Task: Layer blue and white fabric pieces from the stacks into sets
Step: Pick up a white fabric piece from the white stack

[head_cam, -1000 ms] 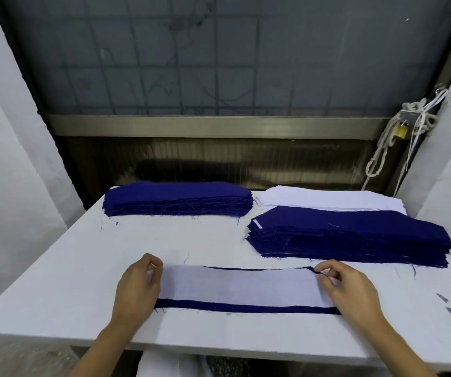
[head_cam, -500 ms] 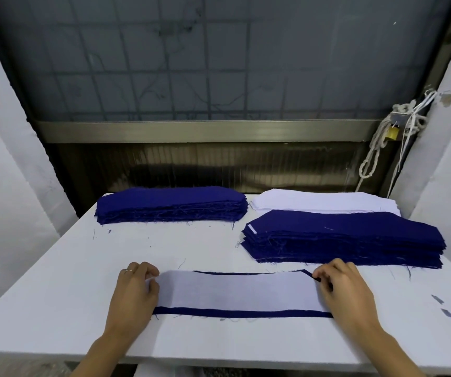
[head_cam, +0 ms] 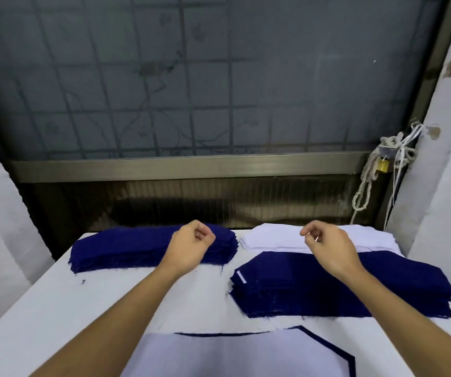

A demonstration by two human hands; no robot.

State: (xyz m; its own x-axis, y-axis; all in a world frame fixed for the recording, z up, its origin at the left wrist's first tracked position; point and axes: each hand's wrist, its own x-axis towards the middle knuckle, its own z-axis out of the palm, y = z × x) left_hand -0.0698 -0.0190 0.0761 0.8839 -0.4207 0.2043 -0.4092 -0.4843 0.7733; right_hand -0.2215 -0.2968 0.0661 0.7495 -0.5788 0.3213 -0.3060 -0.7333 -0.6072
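White counter carrying a wide dark-blue fabric stack at right, a second dark-blue fabric stack back left, a white fabric stack behind, a white-on-blue layered set at near edge. Left hand above the second stack, fingers curled, empty; right hand, fingers curled, grip unclear.
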